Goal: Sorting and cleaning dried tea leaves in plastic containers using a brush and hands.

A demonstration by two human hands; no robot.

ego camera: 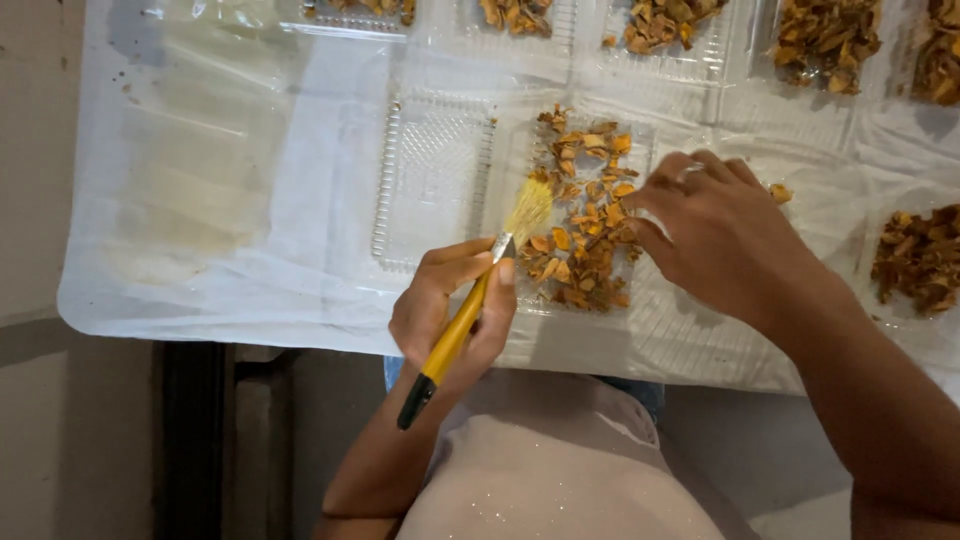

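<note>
Left hand (452, 305) closed around a yellow-handled paintbrush (470, 310), bristles at the left edge of the orange-brown dried pieces (583, 215). Those sit in an open clear plastic clamshell tray (432, 180), mid-surface on white plastic sheeting (220, 200). Right hand (715, 235) rests fingers-curled on the pile's right side; can't tell if it's pinching a piece. Looks like brushing/cleaning in progress. Next stroke needs a light touch so pieces don't scatter. More filled trays (825, 40) along the far edge

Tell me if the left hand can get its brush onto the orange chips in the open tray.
Probably yes: the left hand holds the brush with bristles at the chips; the right hand covers only the far side.
</note>
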